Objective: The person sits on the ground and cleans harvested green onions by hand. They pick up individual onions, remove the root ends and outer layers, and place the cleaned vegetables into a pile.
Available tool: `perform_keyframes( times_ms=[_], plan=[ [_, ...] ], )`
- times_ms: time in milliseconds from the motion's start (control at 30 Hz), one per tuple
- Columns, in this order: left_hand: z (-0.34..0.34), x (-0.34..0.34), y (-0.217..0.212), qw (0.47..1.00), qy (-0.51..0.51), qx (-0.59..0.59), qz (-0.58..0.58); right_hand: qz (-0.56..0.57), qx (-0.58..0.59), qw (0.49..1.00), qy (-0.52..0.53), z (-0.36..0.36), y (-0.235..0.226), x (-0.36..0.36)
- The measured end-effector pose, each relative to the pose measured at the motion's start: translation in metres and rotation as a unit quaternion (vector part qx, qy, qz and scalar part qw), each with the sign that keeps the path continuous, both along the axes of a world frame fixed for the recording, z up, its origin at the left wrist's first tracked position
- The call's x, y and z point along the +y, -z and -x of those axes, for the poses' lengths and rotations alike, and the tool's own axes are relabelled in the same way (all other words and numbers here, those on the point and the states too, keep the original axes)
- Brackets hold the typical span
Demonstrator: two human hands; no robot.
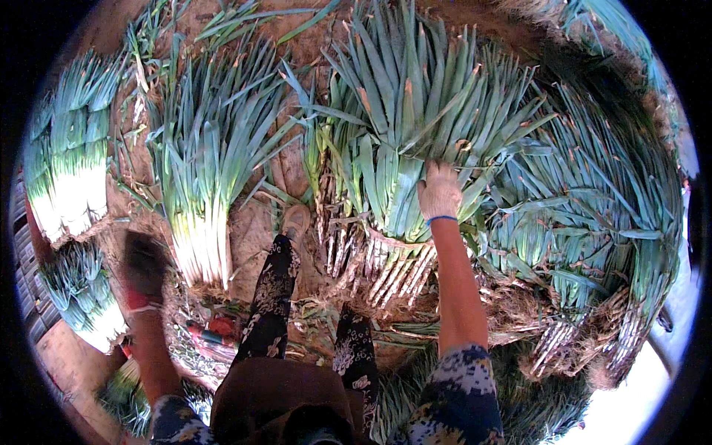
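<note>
My right hand (439,191), in a pale glove with a blue band at the wrist, is on a large pile of leeks (395,189) in front of me. Its fingers look curled into the green leaves, with their tips hidden among them. The pile's leaves fan out away from me, and its soil-streaked stalks and roots point toward me. To the left, my left hand (144,263) wears a dark glove with a red cuff. It is in shadow and blurred, so its fingers do not show clearly. Beside it stands a cleaner bunch of white-stalked leeks (204,215).
Tied leek bundles (70,163) are stacked at the far left, with another bundle (85,297) below. A big heap of leeks with earthy roots (586,215) fills the right. A red and dark object (215,331) lies near my legs. Loose leaves litter the brown ground.
</note>
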State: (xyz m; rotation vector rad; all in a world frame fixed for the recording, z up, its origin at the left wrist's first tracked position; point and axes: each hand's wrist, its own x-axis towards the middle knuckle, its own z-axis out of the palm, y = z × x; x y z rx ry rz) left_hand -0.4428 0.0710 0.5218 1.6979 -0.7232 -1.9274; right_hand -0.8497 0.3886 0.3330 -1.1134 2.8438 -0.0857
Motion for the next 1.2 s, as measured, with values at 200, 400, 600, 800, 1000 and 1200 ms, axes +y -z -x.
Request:
perform_keyframes(
  times_ms=[200, 400, 600, 800, 1000, 1200],
  plan=[
    [0.024, 0.164, 0.082, 0.969, -0.033, -0.009, -0.246, -0.187, -0.018, 0.982, 0.003, 0.015, -0.015, -0.033],
    [-0.002, 0.181, 0.128, 0.947, 0.135, -0.085, -0.278, -0.284, -0.093, 0.952, -0.064, 0.033, -0.023, -0.064],
    [-0.015, 0.146, 0.14, 0.912, 0.004, 0.027, -0.41, -0.378, -0.266, 0.885, 0.059, 0.06, -0.019, -0.085],
    [0.001, 0.14, 0.136, 0.914, 0.041, 0.023, -0.403, -0.405, -0.231, 0.883, 0.056, 0.053, -0.001, -0.082],
    [0.002, 0.153, 0.139, 0.908, 0.093, -0.028, -0.408, -0.386, -0.216, 0.893, 0.084, 0.056, -0.028, -0.093],
    [0.056, 0.134, 0.118, 0.924, 0.111, -0.115, -0.349, -0.418, -0.262, 0.869, 0.035, 0.053, -0.021, -0.104]
  ],
)
